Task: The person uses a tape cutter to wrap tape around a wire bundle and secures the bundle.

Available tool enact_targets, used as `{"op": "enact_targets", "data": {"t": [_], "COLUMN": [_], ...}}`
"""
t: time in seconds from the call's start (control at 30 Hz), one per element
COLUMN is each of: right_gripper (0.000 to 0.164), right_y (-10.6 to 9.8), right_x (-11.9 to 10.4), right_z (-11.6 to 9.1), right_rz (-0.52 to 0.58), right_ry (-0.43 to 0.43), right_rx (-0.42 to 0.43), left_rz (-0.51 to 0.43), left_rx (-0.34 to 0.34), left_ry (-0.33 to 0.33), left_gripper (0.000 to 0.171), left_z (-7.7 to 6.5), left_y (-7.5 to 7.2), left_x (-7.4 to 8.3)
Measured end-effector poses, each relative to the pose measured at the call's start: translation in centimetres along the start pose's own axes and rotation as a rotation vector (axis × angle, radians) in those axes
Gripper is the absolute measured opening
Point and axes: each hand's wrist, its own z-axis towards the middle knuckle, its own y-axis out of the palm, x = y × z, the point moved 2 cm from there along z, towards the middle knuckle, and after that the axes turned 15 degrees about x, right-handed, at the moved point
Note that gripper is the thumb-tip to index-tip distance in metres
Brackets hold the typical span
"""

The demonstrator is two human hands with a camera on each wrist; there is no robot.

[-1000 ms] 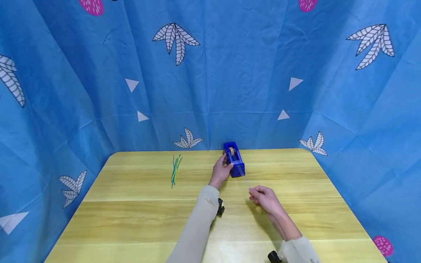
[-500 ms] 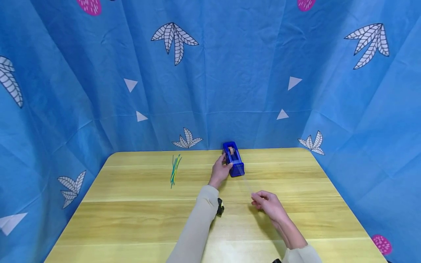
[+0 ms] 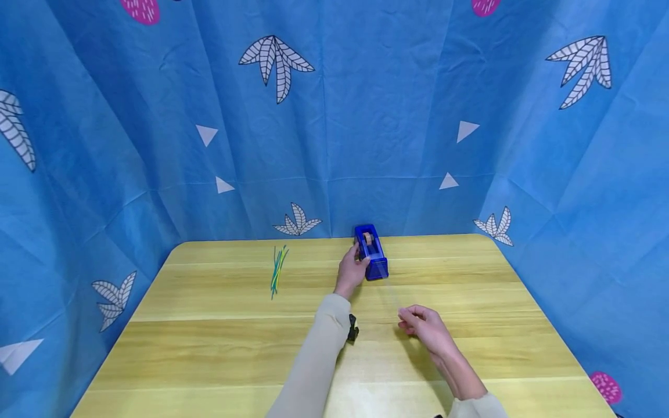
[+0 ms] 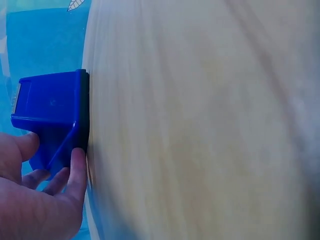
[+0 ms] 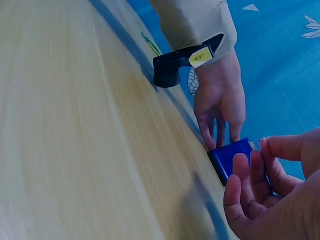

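A blue tape dispenser [image 3: 377,269] stands at the back of the table with a small roll of tape [image 3: 368,238] inside. My left hand [image 3: 351,273] grips it from its left side; in the left wrist view, thumb and fingers sit around the dispenser's narrower part [image 4: 50,100]. From the cutter end, a clear strip of tape [image 3: 392,294] stretches toward me. Its free end is pinched between thumb and index finger of my right hand [image 3: 427,328], above the table. The right wrist view shows those pinching fingertips overlapping the dispenser's front [image 5: 231,154].
Left of the dispenser lies a small bundle of thin green, yellow and blue strips [image 3: 279,271] on the wooden table [image 3: 209,342]. A blue patterned curtain [image 3: 387,116] hangs right behind the table's back edge and along both sides.
My right hand has drawn slightly back toward me, lengthening the strip of tape, and has barely moved in the last half second. The left hand and the dispenser have stayed in place.
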Motion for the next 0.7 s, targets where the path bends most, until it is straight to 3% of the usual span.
{"op": "enact_targets", "data": {"t": [0.37,0.7], "right_gripper": [0.025,0.024], "right_y": [0.7,0.8], "right_x": [-0.1,0.3], "right_z": [-0.8,-1.6], "right_rz": [0.032,0.060], "right_ry": [0.004,0.024], "right_rx": [0.006,0.027], "left_rz": [0.044,0.037], "left_rx": [0.004,-0.053], "left_ry": [-0.002,-0.012], "left_gripper": [0.056,0.057], "left_z": [0.9,0.9], "left_y": [0.0,0.3], "left_x": [0.1,0.4]}}
